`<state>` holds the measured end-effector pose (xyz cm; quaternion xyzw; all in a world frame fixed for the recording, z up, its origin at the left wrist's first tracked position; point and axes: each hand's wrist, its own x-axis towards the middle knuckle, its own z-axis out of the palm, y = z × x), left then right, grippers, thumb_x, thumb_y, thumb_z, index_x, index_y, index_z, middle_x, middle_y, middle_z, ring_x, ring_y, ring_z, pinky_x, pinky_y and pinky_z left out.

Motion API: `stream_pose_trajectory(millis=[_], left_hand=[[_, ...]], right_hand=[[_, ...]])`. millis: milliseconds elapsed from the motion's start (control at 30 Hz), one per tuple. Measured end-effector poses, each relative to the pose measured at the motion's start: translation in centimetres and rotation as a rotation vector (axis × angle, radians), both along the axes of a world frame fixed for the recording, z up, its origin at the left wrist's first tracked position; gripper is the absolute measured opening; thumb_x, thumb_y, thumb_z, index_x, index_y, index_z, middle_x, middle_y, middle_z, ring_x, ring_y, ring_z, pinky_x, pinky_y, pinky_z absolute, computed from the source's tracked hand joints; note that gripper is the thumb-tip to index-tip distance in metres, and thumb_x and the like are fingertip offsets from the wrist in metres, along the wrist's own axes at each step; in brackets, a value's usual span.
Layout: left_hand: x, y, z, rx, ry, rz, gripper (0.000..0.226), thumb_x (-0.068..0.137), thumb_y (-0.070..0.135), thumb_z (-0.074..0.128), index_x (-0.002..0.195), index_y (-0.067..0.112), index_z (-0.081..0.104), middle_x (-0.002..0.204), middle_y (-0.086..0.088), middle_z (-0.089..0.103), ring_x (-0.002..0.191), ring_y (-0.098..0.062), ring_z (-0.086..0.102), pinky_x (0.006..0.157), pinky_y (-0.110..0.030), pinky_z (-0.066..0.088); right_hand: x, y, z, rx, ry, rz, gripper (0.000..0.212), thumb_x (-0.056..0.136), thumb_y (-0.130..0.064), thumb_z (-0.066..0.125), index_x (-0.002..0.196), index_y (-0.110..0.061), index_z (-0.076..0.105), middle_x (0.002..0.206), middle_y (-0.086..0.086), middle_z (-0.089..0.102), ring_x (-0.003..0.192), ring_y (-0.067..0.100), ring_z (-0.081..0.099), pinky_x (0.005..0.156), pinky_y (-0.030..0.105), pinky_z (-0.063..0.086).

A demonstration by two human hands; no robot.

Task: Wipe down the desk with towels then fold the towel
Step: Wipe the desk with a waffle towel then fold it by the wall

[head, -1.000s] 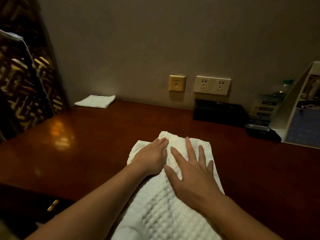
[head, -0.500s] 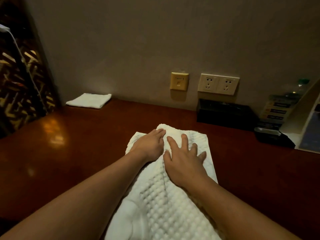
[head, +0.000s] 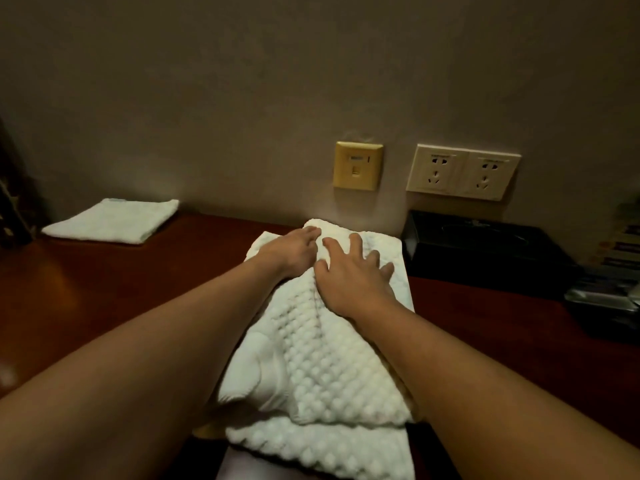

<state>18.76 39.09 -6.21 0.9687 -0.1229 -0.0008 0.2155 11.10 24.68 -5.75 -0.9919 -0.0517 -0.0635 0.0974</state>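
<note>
A white waffle-textured towel (head: pixel 322 368) lies lengthwise on the dark red-brown desk (head: pixel 114 292), its far end close to the wall. My left hand (head: pixel 289 252) presses flat on the towel's far left part, fingers straight and together. My right hand (head: pixel 351 278) lies beside it on the towel with fingers spread. Both forearms reach out over the towel, and its near end is bunched and folded over by the desk's front edge.
A second white towel (head: pixel 112 220), folded, lies at the back left by the wall. A black box (head: pixel 485 251) stands right of the towel under the wall sockets (head: pixel 462 172). A dark tray (head: pixel 606 306) and brochures sit at the far right.
Both hands have pushed the towel away from me across the desk toward the wall. The view has tilted and moved closer to the wall.
</note>
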Motion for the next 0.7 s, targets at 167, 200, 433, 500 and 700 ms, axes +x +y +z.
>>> stream_pose_trajectory(millis=[167, 200, 433, 500, 700], left_hand=[[2.6, -0.2, 0.0, 0.000, -0.006, -0.008, 0.049, 0.110, 0.024, 0.028, 0.159, 0.018, 0.029, 0.168, 0.000, 0.021, 0.153, -0.022, 0.024, 0.123, -0.038, 0.022], [2.7, -0.2, -0.1, -0.007, -0.015, -0.018, 0.049, 0.110, 0.024, 0.028, 0.159, 0.018, 0.030, 0.168, 0.000, 0.022, 0.152, -0.023, 0.025, 0.123, -0.039, 0.022], [-1.5, -0.7, 0.9, 0.068, -0.030, 0.047, 0.048, 0.110, 0.018, 0.030, 0.156, 0.005, 0.033, 0.162, -0.012, 0.033, 0.146, -0.029, 0.035, 0.117, -0.041, 0.030], [-3.5, -0.8, 0.9, 0.065, -0.046, 0.063, 0.048, 0.110, 0.020, 0.029, 0.155, 0.007, 0.034, 0.161, -0.012, 0.034, 0.145, -0.029, 0.036, 0.116, -0.042, 0.031], [-11.6, -0.8, 0.6, 0.052, -0.052, 0.088, 0.050, 0.111, 0.028, 0.026, 0.158, 0.015, 0.030, 0.165, -0.005, 0.029, 0.151, -0.023, 0.029, 0.122, -0.039, 0.025]], right_hand=[[3.3, -0.5, 0.0, 0.012, 0.020, 0.012, 0.052, 0.101, -0.057, 0.022, 0.152, -0.044, 0.027, 0.165, 0.007, 0.017, 0.140, 0.047, 0.031, 0.110, 0.068, 0.022], [3.5, -0.5, 0.0, 0.009, 0.026, 0.018, 0.052, 0.101, -0.058, 0.022, 0.151, -0.045, 0.028, 0.166, 0.006, 0.017, 0.141, 0.046, 0.030, 0.111, 0.068, 0.021], [2.1, -0.9, 0.2, -0.001, 0.066, 0.054, 0.052, 0.105, -0.058, 0.020, 0.155, -0.046, 0.021, 0.171, 0.004, 0.006, 0.149, 0.045, 0.022, 0.118, 0.069, 0.015], [0.2, -1.0, 0.2, -0.017, 0.069, 0.068, 0.052, 0.105, -0.057, 0.019, 0.155, -0.046, 0.020, 0.171, 0.004, 0.004, 0.149, 0.044, 0.021, 0.117, 0.069, 0.015], [-8.0, -1.1, 0.0, -0.046, 0.049, 0.067, 0.052, 0.105, -0.058, 0.019, 0.155, -0.045, 0.018, 0.171, 0.006, 0.004, 0.150, 0.042, 0.022, 0.118, 0.068, 0.016]])
